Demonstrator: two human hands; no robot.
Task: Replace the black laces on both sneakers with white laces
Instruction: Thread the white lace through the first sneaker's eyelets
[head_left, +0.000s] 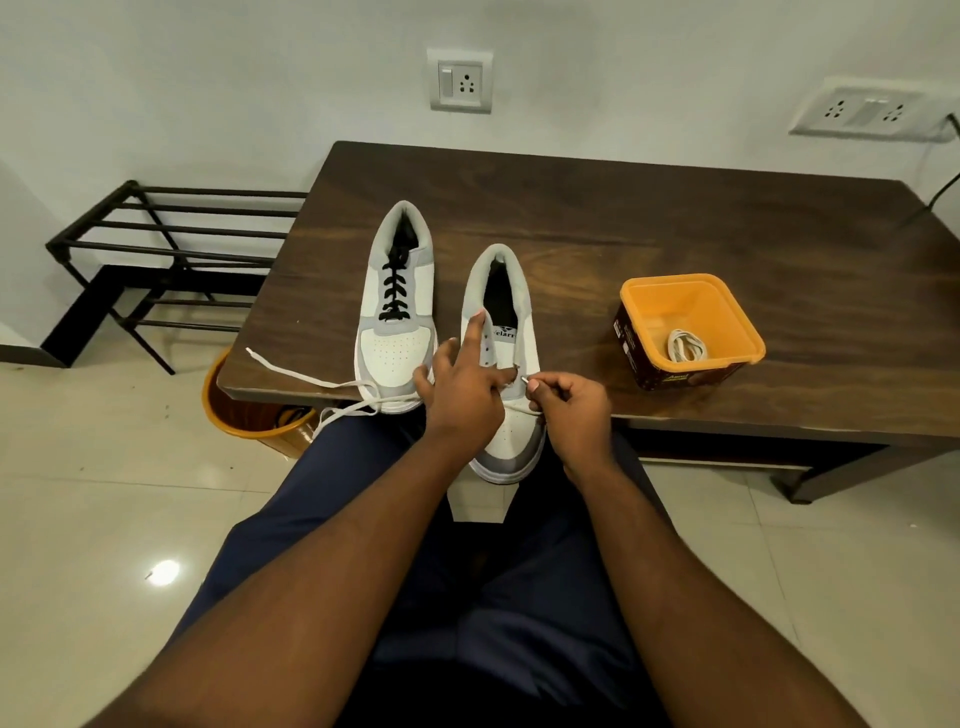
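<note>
Threading the first white lace into the near sneaker, low eyelets first.

The near sneaker (506, 364), bare of black lace, sits at the counter (675, 218) front edge, toe overhanging; it looks white with grey trim and a stiff tongue. The right hand (574, 410) is pinched shut on the white lace (311, 382) tip just right of this sneaker's lowest eyelets; the left hand (462, 387) rests on its upper, fingers spread, forefinger raised, gripping nothing. The lace's loose end trails left of the sneaker. Next, I judge, the tip must be steered through an eyelet. The far sneaker (396, 312), just left, keeps its black lace (395, 291). A spare white lace (685, 345) lies in the orange tub (727, 312), well right.
</note>
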